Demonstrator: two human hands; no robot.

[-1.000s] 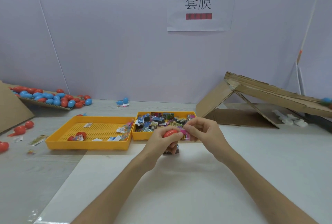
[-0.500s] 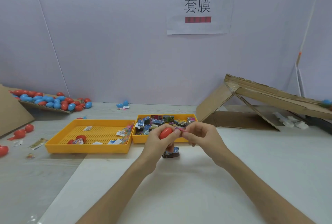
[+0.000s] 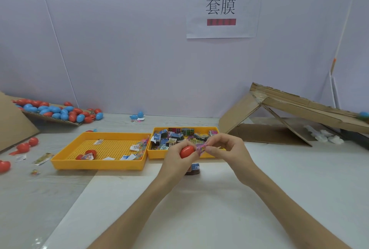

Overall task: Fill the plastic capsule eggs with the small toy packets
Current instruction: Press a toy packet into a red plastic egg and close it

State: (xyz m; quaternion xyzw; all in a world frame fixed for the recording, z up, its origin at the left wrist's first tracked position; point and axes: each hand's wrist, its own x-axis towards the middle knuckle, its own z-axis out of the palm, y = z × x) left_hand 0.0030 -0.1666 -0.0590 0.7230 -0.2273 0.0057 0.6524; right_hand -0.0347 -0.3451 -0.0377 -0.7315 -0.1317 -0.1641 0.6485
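The left hand [image 3: 175,162] curls round a red capsule egg [image 3: 186,151] just in front of the packet tray [image 3: 157,154]; the right hand [image 3: 229,153] pinches a pink toy packet [image 3: 201,146] that touches the egg; the two hands are close together; a dark packet [image 3: 194,169] lies on the tabletop [image 3: 199,208] in front of that tray; a second yellow tray [image 3: 95,164] sits against the packet tray's left side; loose eggs [image 3: 60,112] are heaped far to its left.

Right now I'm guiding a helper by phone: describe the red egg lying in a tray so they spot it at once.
Mid-table, find the perforated yellow tray, left of the packet-filled tray. The red egg lies near its front-left corner, the only egg in either tray; its neighbours are flat paper slips.
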